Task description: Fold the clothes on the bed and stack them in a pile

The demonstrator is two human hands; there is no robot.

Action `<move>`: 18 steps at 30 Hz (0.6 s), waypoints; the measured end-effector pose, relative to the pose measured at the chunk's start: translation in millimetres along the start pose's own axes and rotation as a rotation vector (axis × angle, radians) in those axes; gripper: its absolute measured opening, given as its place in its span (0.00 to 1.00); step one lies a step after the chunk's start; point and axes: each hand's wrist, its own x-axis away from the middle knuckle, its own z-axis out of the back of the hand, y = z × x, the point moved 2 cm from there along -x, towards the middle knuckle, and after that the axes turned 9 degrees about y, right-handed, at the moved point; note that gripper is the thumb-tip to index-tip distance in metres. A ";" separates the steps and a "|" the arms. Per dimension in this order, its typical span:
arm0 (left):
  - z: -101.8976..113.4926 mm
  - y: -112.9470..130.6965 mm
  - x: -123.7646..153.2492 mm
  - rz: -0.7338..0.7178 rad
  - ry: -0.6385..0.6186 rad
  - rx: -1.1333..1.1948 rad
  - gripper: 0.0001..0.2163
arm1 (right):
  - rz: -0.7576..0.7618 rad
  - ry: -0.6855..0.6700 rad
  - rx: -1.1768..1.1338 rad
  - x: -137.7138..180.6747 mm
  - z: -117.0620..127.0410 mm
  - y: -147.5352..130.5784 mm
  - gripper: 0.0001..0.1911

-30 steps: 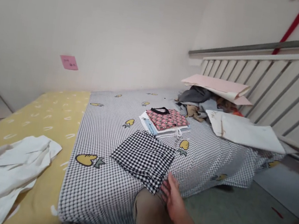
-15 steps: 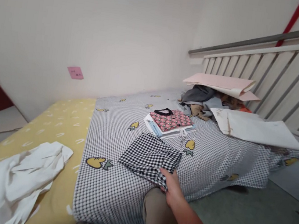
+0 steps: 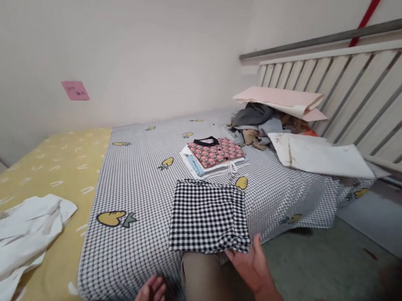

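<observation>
A folded black-and-white gingham garment [image 3: 210, 219] lies flat near the front edge of the bed. My right hand [image 3: 250, 267] is at its near right corner, palm up and thumb spread away. The fingertips reach under the cloth's edge and are partly hidden by it. Low in the view, my left hand [image 3: 149, 298] is apart from the garment, with fingers loosely bent and nothing in them. Behind the gingham piece sits a stack of folded clothes, topped by a pink patterned shirt [image 3: 217, 153] with a black collar.
A crumpled white cloth [image 3: 8, 243] lies on the yellow bedding [image 3: 72, 162] at left. Toward the right are a heap of clothes [image 3: 255, 121], a pink folded sheet [image 3: 279, 97] and a white flat packet [image 3: 319, 157], beside a slatted white rail [image 3: 367, 84].
The gingham garment has turned so its near edge faces me more squarely. My right hand has loosened from its corner and opened. My left hand has come into view from below.
</observation>
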 end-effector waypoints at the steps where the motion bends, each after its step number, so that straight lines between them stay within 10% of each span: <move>1: -5.6 8.4 -1.3 0.085 0.030 0.119 0.15 | 0.006 -0.016 -0.033 1.3 7.3 8.5 0.25; 7: -43.6 47.9 12.2 0.219 -0.048 0.097 0.10 | -0.006 -0.056 0.037 15.9 30.7 46.6 0.28; 18: -97.4 75.7 13.0 0.166 -0.160 0.140 0.12 | 0.247 0.034 0.367 0.8 -10.2 59.8 0.30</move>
